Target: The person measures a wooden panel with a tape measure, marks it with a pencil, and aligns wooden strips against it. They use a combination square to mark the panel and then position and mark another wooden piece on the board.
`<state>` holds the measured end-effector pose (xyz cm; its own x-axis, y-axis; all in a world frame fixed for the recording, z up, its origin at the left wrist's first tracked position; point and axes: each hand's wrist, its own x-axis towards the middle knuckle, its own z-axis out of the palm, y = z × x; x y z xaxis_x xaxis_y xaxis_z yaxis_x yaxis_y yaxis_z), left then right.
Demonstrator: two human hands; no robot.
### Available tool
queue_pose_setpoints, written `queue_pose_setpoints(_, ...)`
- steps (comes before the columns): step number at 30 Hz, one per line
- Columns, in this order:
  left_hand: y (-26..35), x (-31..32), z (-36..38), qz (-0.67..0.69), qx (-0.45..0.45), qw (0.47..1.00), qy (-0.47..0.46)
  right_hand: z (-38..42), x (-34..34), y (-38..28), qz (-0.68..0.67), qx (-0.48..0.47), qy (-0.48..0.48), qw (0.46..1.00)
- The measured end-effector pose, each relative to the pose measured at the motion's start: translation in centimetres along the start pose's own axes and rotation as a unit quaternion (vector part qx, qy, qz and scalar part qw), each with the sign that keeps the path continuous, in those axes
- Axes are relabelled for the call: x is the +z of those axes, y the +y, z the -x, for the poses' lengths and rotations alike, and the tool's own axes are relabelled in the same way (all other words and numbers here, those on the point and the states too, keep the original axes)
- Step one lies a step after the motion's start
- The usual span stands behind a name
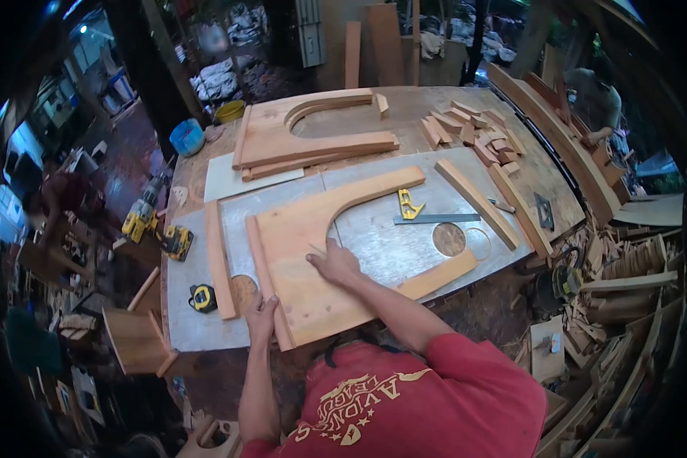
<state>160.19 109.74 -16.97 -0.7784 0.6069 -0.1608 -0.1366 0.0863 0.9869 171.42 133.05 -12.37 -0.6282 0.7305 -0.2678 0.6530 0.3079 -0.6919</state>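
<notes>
A U-cut wooden panel [305, 229] lies flat on the metal-topped part of the workbench, its curved opening facing right. My left hand [261, 317] is closed around the near end of the rounded wooden strip [261, 256] along the panel's left edge. On the panel's face rests my right hand [336, 265], fingers apart, close to the curved cut. A thin mark or sliver shows by its fingertips, too small to name. Left of the strip are a loose wooden slat [220, 263] and a tape measure [202, 298]. A yellow-headed combination square [409, 204] lies to the right.
Another U-cut panel [271, 137] lies farther back. Several wood offcuts [481, 130] are heaped at the back right, above long slats [477, 202]. A cordless drill [156, 225] sits at the left edge. A router-like power tool [561, 286] and scrap wood crowd the right. Other people work at both sides.
</notes>
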Motion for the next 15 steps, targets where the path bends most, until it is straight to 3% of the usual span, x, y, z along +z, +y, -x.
queue_pose_setpoints(3,-1.2,-0.4,-0.7,-0.058,-0.004,0.998,0.009,1.1,-0.1,1.7,0.049,-0.055,0.063,0.995)
queue_pose_setpoints(5,-0.2,-0.2,-1.0,-0.085,0.055,0.994,0.030,0.6,-0.4,4.6,0.037,-0.112,0.178,0.977)
queue_pose_setpoints(8,1.5,-1.4,-0.9,-0.149,0.088,0.983,0.062,1.9,-4.4,8.3,-0.005,-0.108,0.176,0.978)
queue_pose_setpoints(10,6.6,-2.8,0.3,-0.023,0.016,0.996,0.087,2.1,-5.0,13.5,0.046,-0.167,0.224,0.959)
queue_pose_setpoints(11,6.7,-3.7,0.7,-0.048,0.057,0.990,0.124,4.2,-6.2,13.1,0.029,-0.146,0.217,0.965)
queue_pose_setpoints(12,6.8,-4.5,1.1,-0.077,0.098,0.980,0.156,5.4,-6.8,14.2,0.068,-0.185,0.236,0.952)
queue_pose_setpoints(15,6.6,-7.9,2.6,-0.253,0.192,0.915,0.249,9.9,-7.9,13.0,0.009,-0.090,0.241,0.966)
